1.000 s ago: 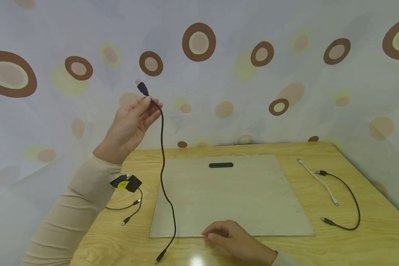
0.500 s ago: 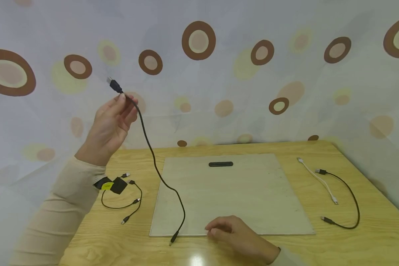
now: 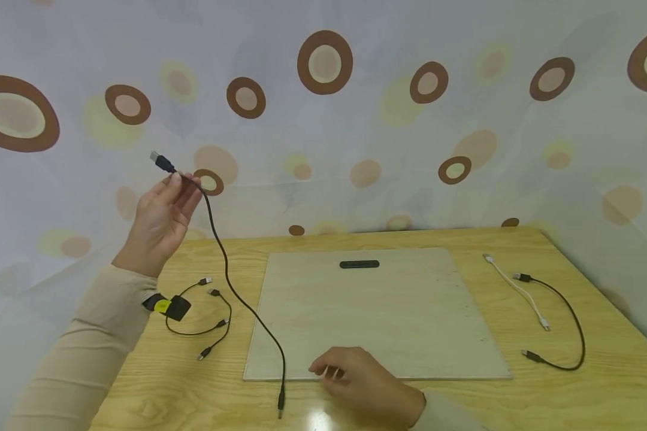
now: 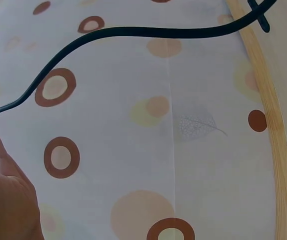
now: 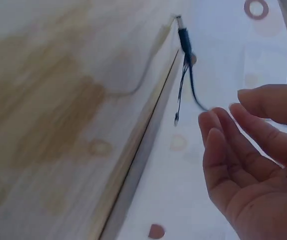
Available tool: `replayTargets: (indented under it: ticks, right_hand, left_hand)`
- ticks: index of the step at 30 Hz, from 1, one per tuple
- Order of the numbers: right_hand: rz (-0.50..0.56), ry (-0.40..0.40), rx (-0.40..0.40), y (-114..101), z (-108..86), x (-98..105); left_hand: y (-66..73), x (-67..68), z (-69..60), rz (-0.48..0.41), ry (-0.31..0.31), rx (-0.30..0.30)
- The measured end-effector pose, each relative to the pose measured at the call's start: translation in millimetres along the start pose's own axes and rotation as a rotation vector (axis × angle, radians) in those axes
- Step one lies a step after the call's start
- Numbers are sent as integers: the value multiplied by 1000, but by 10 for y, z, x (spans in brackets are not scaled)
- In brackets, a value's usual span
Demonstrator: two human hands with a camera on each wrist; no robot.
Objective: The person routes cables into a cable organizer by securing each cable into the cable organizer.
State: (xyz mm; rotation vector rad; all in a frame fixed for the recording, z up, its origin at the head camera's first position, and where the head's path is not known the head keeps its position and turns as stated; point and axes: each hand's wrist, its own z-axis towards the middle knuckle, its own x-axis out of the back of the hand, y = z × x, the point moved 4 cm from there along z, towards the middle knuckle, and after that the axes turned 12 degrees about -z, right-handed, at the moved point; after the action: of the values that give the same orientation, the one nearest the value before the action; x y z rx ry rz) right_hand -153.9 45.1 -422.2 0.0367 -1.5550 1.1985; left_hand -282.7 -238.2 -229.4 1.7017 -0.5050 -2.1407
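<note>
- Black, thin-jacketed USB cable [image 3: 226,266] hangs in the air from your left hand [image 3: 157,221], at left, before the patterned cloth [image 3: 350,137].
- Your left thumb and fingertips pinch it just behind its USB-A plug [image 3: 163,162], metal end up and leftward.
- Likely light and springy, a bit slick; not fragile along its length, weakest where cord meets plug. Best hold: the moulded plug body, not the thin neck.
- Below your left wrist, outer short cable [image 3: 194,333] and inner short cable [image 3: 230,312] lie near each other on the wooden table [image 3: 221,407]; your wrist strap [image 3: 174,307] hides part of the outer one.
- Middle: pale flat board [image 3: 372,317], black bar [image 3: 359,264] near its far edge. Your hanging cord crosses the board's left edge in view, so it may swing or catch there.
- Metal-tipped lower plug [image 3: 281,397] dangles near the board's front edge; cannot tell if it touches wood.
- Your right hand [image 3: 358,380]: fingers loosely bent, thumb apart, holding nothing, by the front edge.
- Far right: white cable [image 3: 514,290], then curved black cable [image 3: 576,320], well apart from both hands.
</note>
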Motion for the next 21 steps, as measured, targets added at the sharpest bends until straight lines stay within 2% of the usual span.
replayTargets:
  ticks: [3, 7, 10, 14, 17, 21]
  right_hand:
    - [-145, -68, 139, -158, 55, -101]
    - [-407, -107, 410, -345, 116, -247]
    - [-508, -155, 522, -417, 137, -350]
    - [-581, -235, 544, -439, 173, -445]
    - [-639, -243, 534, -432, 209, -470]
    - [-757, -208, 546, -425, 245, -478]
  left_hand:
    - [-4, 40, 10, 13, 16, 0]
    - [-17, 82, 23, 7, 31, 6]
    - [-32, 101, 31, 10, 34, 10]
    - [-46, 122, 32, 30, 29, 11]
    - [-56, 141, 34, 41, 30, 13]
    - [-76, 162, 47, 45, 36, 20]
